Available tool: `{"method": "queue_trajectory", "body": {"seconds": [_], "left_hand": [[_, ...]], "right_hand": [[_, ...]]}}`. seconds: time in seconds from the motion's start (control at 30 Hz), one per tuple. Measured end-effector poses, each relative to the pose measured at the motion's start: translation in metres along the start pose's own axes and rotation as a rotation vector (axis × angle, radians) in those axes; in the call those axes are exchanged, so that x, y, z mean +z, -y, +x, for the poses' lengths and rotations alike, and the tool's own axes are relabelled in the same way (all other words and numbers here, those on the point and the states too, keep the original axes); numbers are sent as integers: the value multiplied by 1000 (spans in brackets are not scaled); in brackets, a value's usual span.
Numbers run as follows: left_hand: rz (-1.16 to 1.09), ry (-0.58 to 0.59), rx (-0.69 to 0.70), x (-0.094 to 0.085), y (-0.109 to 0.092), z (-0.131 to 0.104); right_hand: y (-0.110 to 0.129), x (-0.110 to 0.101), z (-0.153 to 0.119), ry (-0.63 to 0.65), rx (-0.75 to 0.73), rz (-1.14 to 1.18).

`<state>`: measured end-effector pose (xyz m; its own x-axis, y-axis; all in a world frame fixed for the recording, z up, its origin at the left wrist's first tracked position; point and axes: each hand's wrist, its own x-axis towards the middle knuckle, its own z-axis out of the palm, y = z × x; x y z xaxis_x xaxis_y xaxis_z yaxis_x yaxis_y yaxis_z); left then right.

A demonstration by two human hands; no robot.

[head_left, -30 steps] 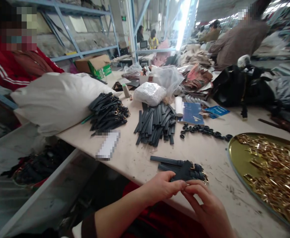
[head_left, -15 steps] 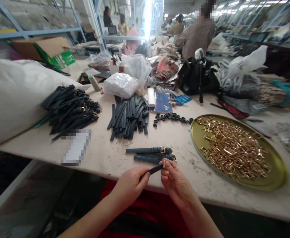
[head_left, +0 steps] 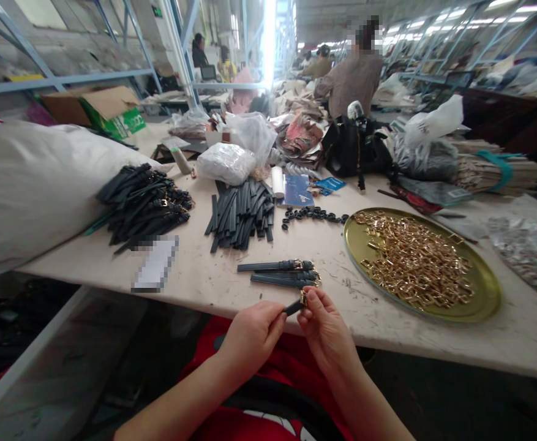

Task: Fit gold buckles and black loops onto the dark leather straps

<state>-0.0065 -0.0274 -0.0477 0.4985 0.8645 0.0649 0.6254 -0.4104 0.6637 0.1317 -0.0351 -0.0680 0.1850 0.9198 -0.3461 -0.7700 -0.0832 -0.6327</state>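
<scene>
Between my hands, at the table's front edge, is a dark strap (head_left: 292,307) with a gold buckle (head_left: 303,298) at its right end. My left hand (head_left: 255,331) is closed around the strap, and part of the strap is hidden under the fingers. The fingers of my right hand (head_left: 324,324) pinch the buckle at the strap's end. Just beyond my hands lie several buckled straps (head_left: 277,277), side by side. A heap of plain dark strips (head_left: 243,214) lies farther back, with small black loops (head_left: 314,214) to its right.
A gold tray (head_left: 486,306) of loose gold buckles stands on the right. At left are a pile of buckled straps (head_left: 144,205), a white sack (head_left: 33,190) and a pale sheet (head_left: 155,266). Plastic bags (head_left: 226,162) and a black bag (head_left: 355,144) stand behind. People work farther off.
The camera view has shifted a little, so the tray sits farther left. The strap's buckle end now tilts up more, and my left hand has slid closer to it.
</scene>
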Motion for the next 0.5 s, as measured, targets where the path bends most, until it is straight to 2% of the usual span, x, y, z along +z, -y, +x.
{"method": "queue_trajectory", "body": {"seconds": [0.3, 0.5], "left_hand": [[172, -24, 40, -1, 4, -3], [-47, -38, -4, 6, 5, 5]], "right_hand": [[-3, -7, -9, 19, -42, -133], [0, -4, -1, -15, -132, -172]]}}
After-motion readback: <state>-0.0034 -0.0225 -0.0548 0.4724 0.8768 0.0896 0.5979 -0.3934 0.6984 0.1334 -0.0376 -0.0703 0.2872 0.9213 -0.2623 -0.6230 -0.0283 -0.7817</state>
